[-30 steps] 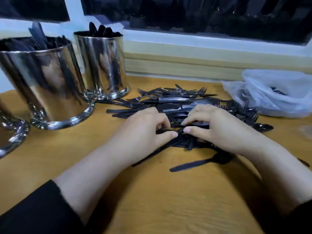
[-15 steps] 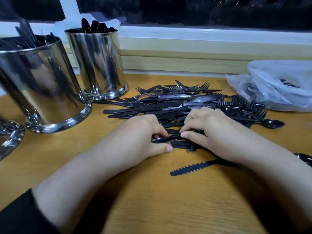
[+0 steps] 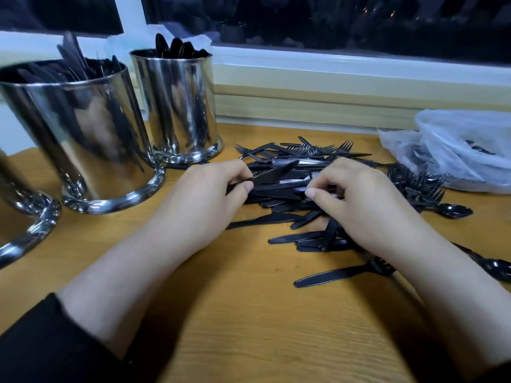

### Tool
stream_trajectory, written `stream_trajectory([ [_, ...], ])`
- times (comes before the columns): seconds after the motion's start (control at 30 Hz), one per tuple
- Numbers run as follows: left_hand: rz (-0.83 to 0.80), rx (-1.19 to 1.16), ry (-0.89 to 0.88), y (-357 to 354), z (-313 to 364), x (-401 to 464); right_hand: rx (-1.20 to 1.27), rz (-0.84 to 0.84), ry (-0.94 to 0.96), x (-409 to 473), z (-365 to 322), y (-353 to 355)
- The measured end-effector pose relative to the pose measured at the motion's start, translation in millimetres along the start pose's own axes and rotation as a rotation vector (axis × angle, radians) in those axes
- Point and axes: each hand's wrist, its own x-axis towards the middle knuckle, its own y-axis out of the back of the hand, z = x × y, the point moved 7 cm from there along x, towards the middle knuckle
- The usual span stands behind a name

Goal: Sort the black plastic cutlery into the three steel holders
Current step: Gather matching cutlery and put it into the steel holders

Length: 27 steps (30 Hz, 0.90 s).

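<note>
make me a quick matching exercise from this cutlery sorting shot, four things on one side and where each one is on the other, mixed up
Things:
1. knife
2. plastic bag
3. back steel holder
4. right hand

Places:
A. far right of the table
B. pinched in the left hand
C. on the cutlery pile
D. by the window sill, spoon bowls sticking out

Pairs: 1-B, 2-A, 3-D, 4-C
</note>
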Motion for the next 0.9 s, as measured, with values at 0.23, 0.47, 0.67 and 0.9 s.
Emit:
stream_trajectory([
  [0.23, 0.03, -0.072, 0.041, 6, -13, -5, -0.173, -0.294, -0.024, -5, -14, -27],
  [0.47, 0.0, -0.073, -0.007, 1, -6, -4, -0.173, -0.313, -0.018, -3, -14, -30],
  [0.67, -0.04, -0.032, -0.01, -3, -4, -4, -0.174, -0.223, 0.123, -3, -14, -28],
  [0.9, -0.096, -0.113, -0.006, -12, 4, -8, -0.033, -0.006, 0.228, -2, -23, -2],
])
